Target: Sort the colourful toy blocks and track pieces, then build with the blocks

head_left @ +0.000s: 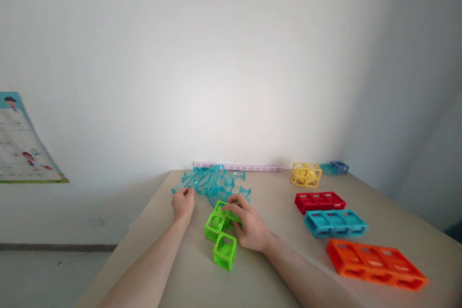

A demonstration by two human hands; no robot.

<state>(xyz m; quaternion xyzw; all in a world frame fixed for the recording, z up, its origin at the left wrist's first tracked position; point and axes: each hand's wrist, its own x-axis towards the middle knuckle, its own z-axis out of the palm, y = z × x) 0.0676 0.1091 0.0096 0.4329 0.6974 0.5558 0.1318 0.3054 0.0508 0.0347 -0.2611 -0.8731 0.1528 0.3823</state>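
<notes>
Right hand (252,227) is gripping the green cubes (215,225) at their upper right, midway along the table (276,202). Left hand (184,208) is clenching beside the translucent blue pieces (216,184); contents hidden. Risk: fingers are pressing one side, so uneven force could be twisting the group or parting a weak joint; crowding blue pieces could be snagging. Counts, going outward: hands 2; green cubes, at least 3 showing; blue pieces, overlapping, uncountable; red frame (320,207) 1; teal frame (335,224) 1; orange frame (375,263) 1; yellow block (306,174) 1; purple strip (252,168) 1.
</notes>
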